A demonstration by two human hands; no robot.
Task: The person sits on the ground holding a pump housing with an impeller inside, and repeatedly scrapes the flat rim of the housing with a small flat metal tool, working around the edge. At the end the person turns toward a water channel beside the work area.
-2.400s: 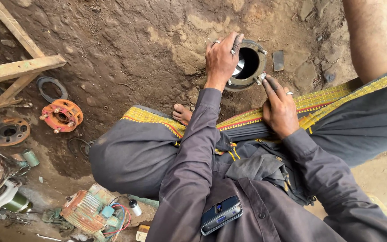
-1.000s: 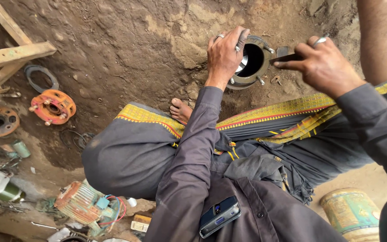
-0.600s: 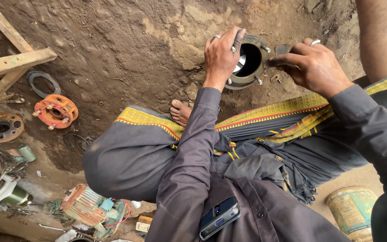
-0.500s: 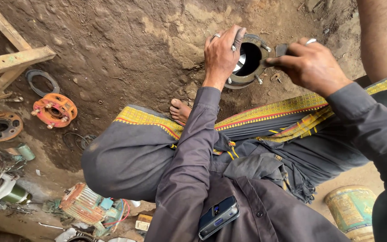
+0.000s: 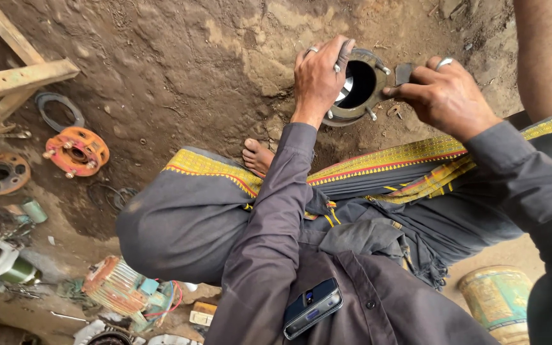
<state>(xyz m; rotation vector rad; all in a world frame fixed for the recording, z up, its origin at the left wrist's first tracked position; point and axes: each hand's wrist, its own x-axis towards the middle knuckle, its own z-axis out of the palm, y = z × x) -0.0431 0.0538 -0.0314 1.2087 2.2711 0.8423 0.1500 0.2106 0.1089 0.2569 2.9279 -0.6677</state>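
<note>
The left hand holds the metal ring on the dirt ground at 12 o'clock, fingers curled over its rim. The right hand pinches a small dark flat piece just beside the ring, at 1 o'clock.

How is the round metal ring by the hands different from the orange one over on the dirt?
The metal ring is dull grey; the orange ring is painted. The left hand grips the grey one; nobody touches the orange one. Both are round, with a middle hole and bolts sticking out.
</note>
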